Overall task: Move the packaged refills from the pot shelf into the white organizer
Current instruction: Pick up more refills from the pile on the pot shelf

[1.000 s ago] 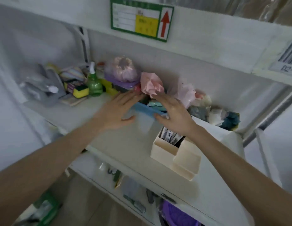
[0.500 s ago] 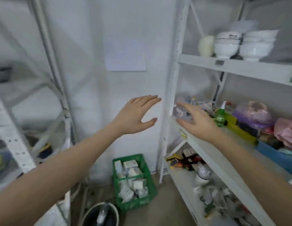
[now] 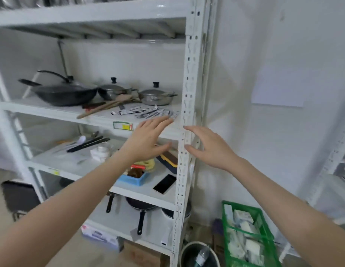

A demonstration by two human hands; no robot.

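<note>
Several packaged refills (image 3: pixel 148 112) lie in a loose pile on the pot shelf (image 3: pixel 52 110), near its right end, in front of a lidded steel pot (image 3: pixel 155 96). My left hand (image 3: pixel 148 137) is open, fingers spread, just below and in front of the pile, its fingertips near the shelf's front edge. My right hand (image 3: pixel 208 146) is open too, beside the rack's right upright post (image 3: pixel 189 116). Neither hand holds anything. The white organizer is out of view.
A black wok (image 3: pixel 65 93), a second lidded pot (image 3: pixel 113 90) and wooden utensils (image 3: pixel 104 106) share the pot shelf. The shelf below holds chopsticks, a blue tray (image 3: pixel 133 178) and a phone (image 3: pixel 164 183). Pans hang lower. A green crate (image 3: pixel 246 234) and a bucket (image 3: pixel 200 255) stand on the floor.
The view has swung left from the shelf with the organizer, past a bare wall, to the pot rack. Both empty hands have come along and now reach toward the refills.
</note>
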